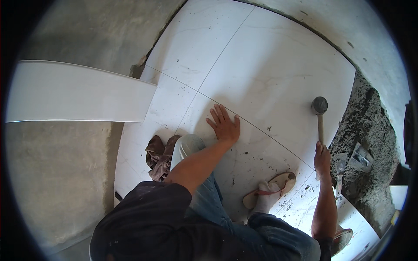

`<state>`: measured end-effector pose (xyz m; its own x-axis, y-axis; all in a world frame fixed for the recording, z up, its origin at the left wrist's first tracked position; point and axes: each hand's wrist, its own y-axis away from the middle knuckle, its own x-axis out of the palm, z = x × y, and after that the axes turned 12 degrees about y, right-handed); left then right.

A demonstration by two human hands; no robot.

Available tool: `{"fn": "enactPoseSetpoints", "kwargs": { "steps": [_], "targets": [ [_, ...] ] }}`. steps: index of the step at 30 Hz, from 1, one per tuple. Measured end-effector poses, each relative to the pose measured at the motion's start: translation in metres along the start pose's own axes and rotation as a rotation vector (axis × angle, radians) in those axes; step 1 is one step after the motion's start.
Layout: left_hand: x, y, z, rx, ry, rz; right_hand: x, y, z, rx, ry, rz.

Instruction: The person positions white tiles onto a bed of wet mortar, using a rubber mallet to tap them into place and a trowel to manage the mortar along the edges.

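Observation:
My left hand lies flat with spread fingers on a white floor tile, just below a joint line. In my right hand is a mallet, gripped by its pale wooden handle. Its dark round head is over the right part of a large white tile; whether it touches the tile I cannot tell. Thin dark joints separate the tiles, and small crumbs of mortar dot their surface.
A crumpled brown cloth lies beside my knee. At the right, rough grey mortar holds a trowel and a narrow scraper. A white panel juts in from the left. My sandalled foot rests on the tiles; walls border them.

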<state>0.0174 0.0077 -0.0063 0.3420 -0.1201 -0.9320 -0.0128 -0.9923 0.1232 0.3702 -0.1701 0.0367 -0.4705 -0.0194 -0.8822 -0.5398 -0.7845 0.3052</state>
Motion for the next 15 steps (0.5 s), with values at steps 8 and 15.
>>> {"fn": "enactPoseSetpoints", "kwargs": {
  "steps": [8,15],
  "targets": [
    [0.015,0.021,-0.023,0.131,-0.046,0.013,-0.013,0.002,0.012,-0.011,0.048,0.037],
    [0.024,0.046,-0.057,0.067,-0.073,0.078,-0.013,0.033,0.032,-0.008,0.006,-0.074]
  ]
}}
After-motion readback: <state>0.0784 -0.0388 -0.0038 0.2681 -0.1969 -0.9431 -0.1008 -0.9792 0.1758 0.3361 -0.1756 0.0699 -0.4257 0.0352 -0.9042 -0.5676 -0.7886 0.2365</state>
